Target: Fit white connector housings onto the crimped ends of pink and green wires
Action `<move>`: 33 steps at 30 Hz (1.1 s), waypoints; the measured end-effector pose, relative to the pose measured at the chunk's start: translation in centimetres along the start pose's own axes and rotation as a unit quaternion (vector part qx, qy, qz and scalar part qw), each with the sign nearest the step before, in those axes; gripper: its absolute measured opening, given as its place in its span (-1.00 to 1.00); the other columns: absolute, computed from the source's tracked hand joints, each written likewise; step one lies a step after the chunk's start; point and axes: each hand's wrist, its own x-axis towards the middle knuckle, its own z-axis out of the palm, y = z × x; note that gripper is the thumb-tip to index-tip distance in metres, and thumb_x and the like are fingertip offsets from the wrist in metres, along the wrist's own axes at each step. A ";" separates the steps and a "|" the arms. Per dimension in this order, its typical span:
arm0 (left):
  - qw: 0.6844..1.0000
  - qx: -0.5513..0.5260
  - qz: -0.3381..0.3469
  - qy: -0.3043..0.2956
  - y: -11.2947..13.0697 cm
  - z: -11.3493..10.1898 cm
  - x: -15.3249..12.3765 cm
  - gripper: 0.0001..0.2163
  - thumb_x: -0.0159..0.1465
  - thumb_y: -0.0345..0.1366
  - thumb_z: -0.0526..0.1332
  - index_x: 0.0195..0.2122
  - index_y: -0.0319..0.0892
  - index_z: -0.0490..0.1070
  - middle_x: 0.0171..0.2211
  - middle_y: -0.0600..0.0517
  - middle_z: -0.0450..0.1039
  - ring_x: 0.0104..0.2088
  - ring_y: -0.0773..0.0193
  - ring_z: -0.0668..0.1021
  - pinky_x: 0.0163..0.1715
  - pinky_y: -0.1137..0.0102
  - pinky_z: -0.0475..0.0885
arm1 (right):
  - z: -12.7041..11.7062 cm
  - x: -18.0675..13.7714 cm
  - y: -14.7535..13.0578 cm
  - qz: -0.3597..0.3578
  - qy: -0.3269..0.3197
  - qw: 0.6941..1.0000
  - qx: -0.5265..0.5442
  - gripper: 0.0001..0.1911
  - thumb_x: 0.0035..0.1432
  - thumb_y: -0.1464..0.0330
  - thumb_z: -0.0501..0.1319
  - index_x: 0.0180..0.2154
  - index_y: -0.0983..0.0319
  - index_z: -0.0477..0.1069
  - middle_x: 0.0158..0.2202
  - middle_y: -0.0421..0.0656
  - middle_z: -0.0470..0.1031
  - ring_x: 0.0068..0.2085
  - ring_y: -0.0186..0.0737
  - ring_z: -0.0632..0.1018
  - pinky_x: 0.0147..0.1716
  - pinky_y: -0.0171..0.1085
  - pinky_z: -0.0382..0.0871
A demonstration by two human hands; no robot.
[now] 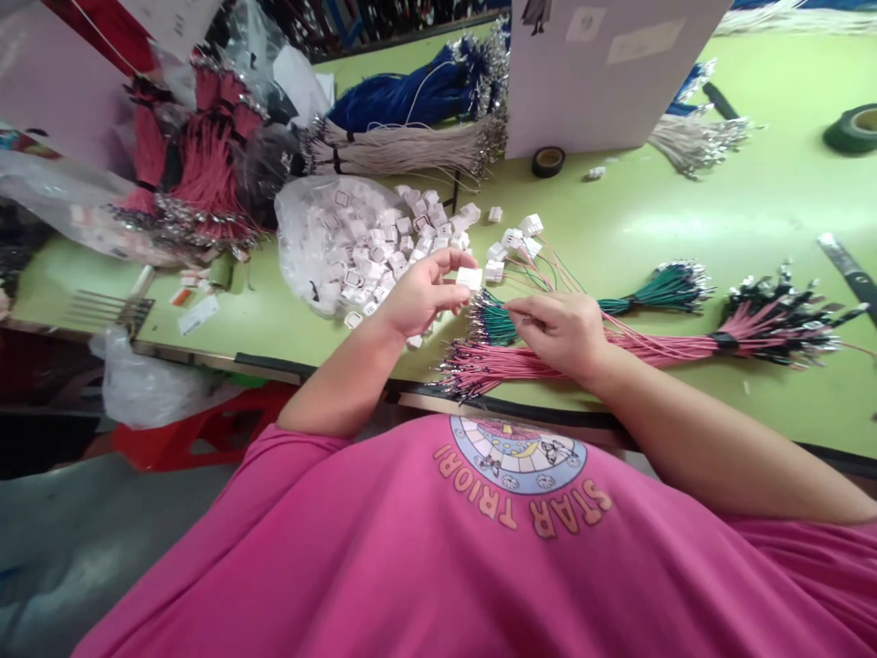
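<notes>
My left hand (430, 294) pinches a white plastic connector housing (470, 278) between thumb and fingers, over the table's near side. To its right, my right hand (563, 331) is closed in a pinch, its fingertips pointing at the housing. Whatever lies between those fingertips is too small to make out. Under the right hand runs a bundle of pink wires (658, 352), tied at its right end. Behind it lies a bundle of green wires (617, 303), partly hidden by the hand. Just beyond the hands, several white housings (512, 239) have green and pink wires attached.
Left of my hands, loose white housings (384, 247) spill from a clear plastic bag (298, 228). Blue wires (411, 91), white wires (411, 151) and red wire bundles (206, 164) lie farther back. Black tape (548, 162) sits before an upright panel (603, 82).
</notes>
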 end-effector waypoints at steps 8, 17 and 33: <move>0.994 -0.109 0.001 -0.008 -2.7 1.7 0.3 -0.56 0.08 -0.05 0.43 -0.17 -0.10 0.26 -0.10 0.01 0.43 -0.27 0.33 0.60 -0.34 0.40 0.56 | -0.6 0.4 -0.1 0.113 -0.031 0.989 0.089 -0.68 0.20 0.27 0.14 -0.29 0.29 0.64 -0.56 -0.19 0.48 -0.52 -0.36 0.37 -0.44 -0.30 0.26; 0.995 -0.080 0.066 -0.012 -3.7 1.7 0.5 -0.51 -0.02 -0.01 0.51 -0.19 -0.12 0.37 0.01 -0.07 0.48 -0.04 0.23 0.57 -0.10 0.31 0.52 | -1.8 1.8 -0.8 0.200 -0.090 0.962 0.161 -0.76 0.15 0.32 0.19 -0.38 0.26 0.61 -0.58 -0.22 0.45 -0.52 -0.36 0.35 -0.48 -0.28 0.22; 0.945 0.210 0.245 0.048 -3.4 2.2 -0.4 -0.77 0.19 -0.09 0.36 -0.26 -0.09 0.46 -0.16 -0.05 0.56 -0.17 0.26 0.57 -0.25 0.33 0.47 | -0.9 2.4 -0.3 0.206 -0.114 0.959 0.156 -0.78 0.12 0.32 0.20 -0.50 0.28 0.51 -0.56 -0.19 0.42 -0.45 -0.30 0.40 -0.44 -0.27 0.23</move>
